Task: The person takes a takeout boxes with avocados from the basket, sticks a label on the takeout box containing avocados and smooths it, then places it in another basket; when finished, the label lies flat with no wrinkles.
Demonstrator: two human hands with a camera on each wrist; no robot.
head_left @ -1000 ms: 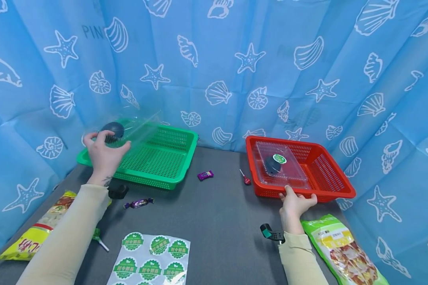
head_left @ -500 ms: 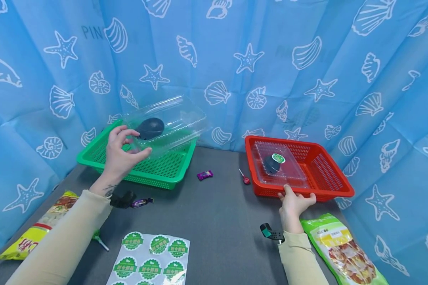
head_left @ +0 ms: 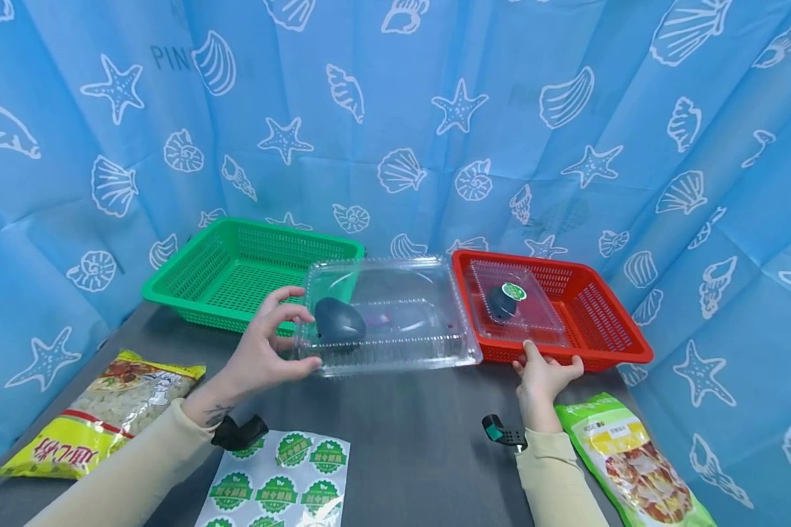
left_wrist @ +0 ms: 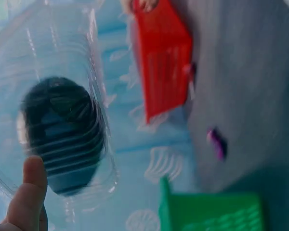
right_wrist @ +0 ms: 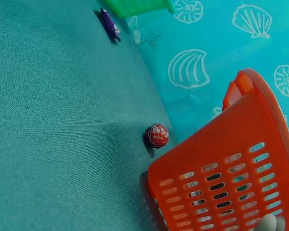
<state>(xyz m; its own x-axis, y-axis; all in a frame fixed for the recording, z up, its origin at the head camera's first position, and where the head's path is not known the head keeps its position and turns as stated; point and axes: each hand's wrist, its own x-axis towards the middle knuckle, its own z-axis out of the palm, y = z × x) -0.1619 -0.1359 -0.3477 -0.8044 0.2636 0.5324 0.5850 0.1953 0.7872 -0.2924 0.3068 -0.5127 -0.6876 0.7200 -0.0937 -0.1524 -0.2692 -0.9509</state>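
Note:
A clear plastic clamshell box (head_left: 402, 322) with a dark oval thing (head_left: 340, 322) inside hangs above the table between the two baskets. My left hand (head_left: 266, 344) grips the box by its left end, thumb below and fingers above. In the left wrist view the dark thing (left_wrist: 62, 134) shows through the ribbed plastic. My right hand (head_left: 543, 377) holds the front rim of the red basket (head_left: 600, 315); part of its fingers is hidden there. Inside that basket lies another clear box (head_left: 534, 307) with a dark thing and a green round sticker (head_left: 514, 291).
The green basket (head_left: 237, 315) stands at back left. A yellow food bag (head_left: 99, 417) lies at left, a green one (head_left: 633, 461) at right. A sticker sheet (head_left: 277, 476) lies in front. The right wrist view shows a red lollipop (right_wrist: 157, 135) and a purple-wrapped candy (right_wrist: 110, 25).
My left hand has carried the clear box from over the green basket to the right and lower, beside the red basket. The right hand stays on the red basket's rim.

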